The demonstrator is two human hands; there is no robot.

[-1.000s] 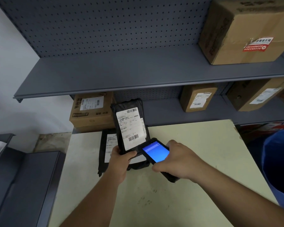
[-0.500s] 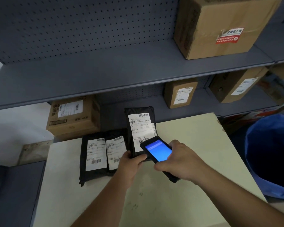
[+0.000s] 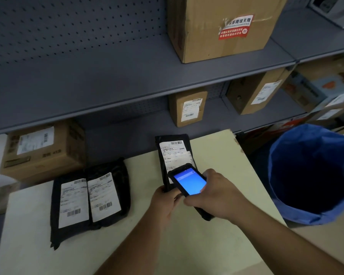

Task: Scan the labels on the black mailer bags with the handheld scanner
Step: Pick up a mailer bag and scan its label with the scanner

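My left hand grips the bottom edge of a black mailer bag and holds it upright, white label facing me. My right hand holds the handheld scanner, its blue screen lit, and the scanner's front end overlaps the lower part of that label. Two more black mailer bags lie flat side by side on the cream table to the left: one at the far left and one beside it, both with labels up.
Grey metal shelves rise behind the table with several cardboard boxes, including a large one up top and one at lower left. A bin lined with a blue bag stands right of the table.
The view has swung to the right, so the two flat bags now show fully at the left. The held bag and scanner stay together, the scanner covering a little more of the label.
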